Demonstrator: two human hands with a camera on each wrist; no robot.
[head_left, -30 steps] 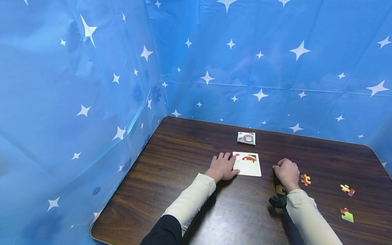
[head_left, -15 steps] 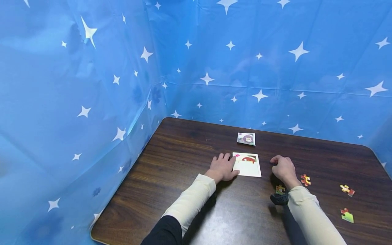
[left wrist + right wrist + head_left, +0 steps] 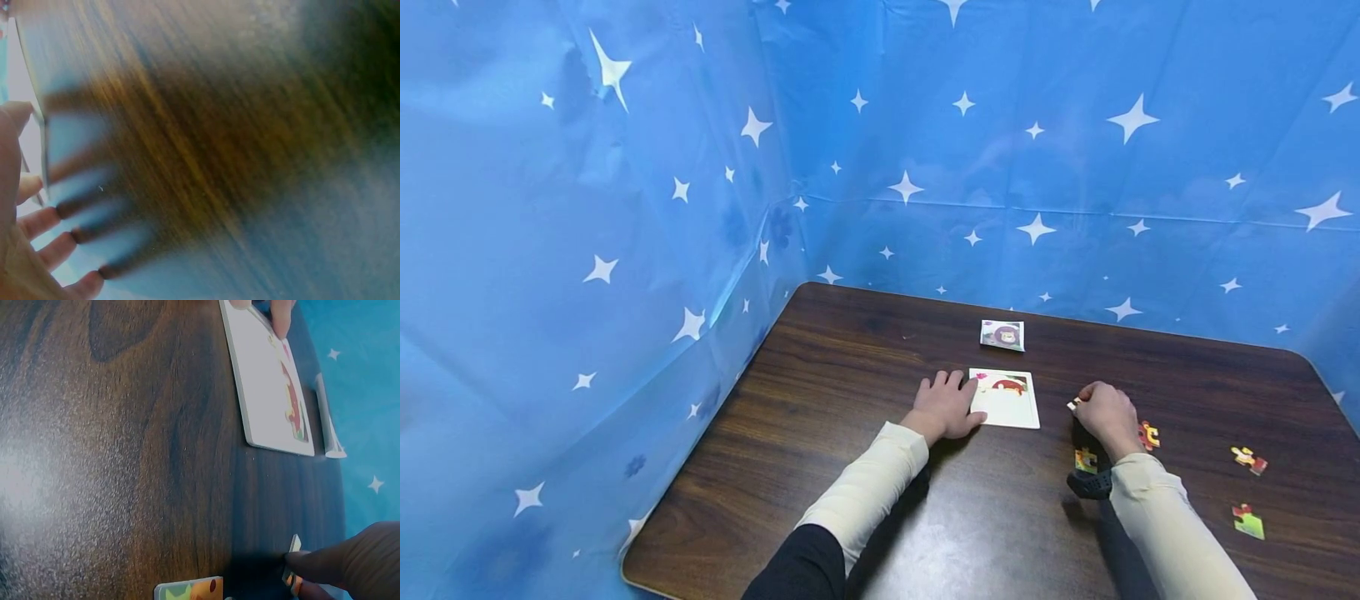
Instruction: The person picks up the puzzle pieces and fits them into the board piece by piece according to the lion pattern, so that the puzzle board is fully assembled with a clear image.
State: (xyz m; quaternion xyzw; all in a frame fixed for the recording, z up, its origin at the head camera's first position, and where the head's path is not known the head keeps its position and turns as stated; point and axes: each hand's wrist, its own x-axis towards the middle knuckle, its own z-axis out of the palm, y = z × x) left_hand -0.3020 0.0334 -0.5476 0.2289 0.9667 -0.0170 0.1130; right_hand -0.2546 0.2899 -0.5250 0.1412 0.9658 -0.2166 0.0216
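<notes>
My left hand rests with spread fingers at the left edge of a white puzzle board, thumb and index finger touching it. The top strip of the board has pieces fitted, with red and yellow parts; the area below is bare white. To the right of the board, my right hand pinches a small puzzle piece between thumb and fingers. In the right wrist view the piece stands on edge, so its picture is mostly hidden. One green and orange puzzle piece lies under the right wrist.
Behind the board lies a picture card with a lion. More loose pieces lie at the right: a red and yellow piece beside the right hand, a yellow piece and a green piece. A starry blue curtain borders the table.
The right hand has shifted and turned slightly, and the piece now shows at its fingertips, where it was barely visible before. My left hand and the board have stayed in place.
</notes>
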